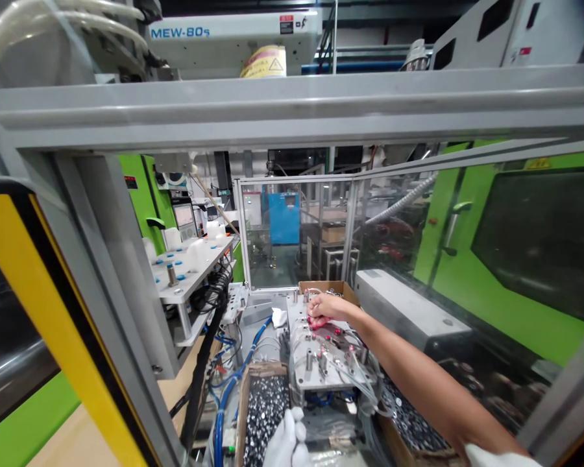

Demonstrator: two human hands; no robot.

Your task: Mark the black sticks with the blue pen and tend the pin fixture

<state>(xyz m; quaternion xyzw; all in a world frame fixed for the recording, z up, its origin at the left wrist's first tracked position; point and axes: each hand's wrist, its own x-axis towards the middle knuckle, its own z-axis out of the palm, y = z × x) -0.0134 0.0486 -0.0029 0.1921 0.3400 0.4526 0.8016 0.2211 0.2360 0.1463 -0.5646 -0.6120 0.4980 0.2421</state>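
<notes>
My bare right hand (328, 308) reaches over the metal fixture plate (299, 363), fingers pinched together low among its pins. Red light falls on the fingertips, and whatever they grip is too small or hidden to make out. Upright metal pins (309, 359) and thin clear tubes (365, 388) cover the near part of the plate. At the bottom edge is my left hand (287, 441) in a white glove, its fingers curled closed; what lies inside is hidden. Just beside it stands a cardboard box (244, 405) of small black and silver parts (267, 405).
Another box of similar parts (411, 415) sits below my right forearm. Blue hoses (238, 373) and black cables run left of the plate. A raised plate with white blocks (194, 254) stands further left. Overhead crosses a grey frame beam (292, 113); clear panels enclose the right side.
</notes>
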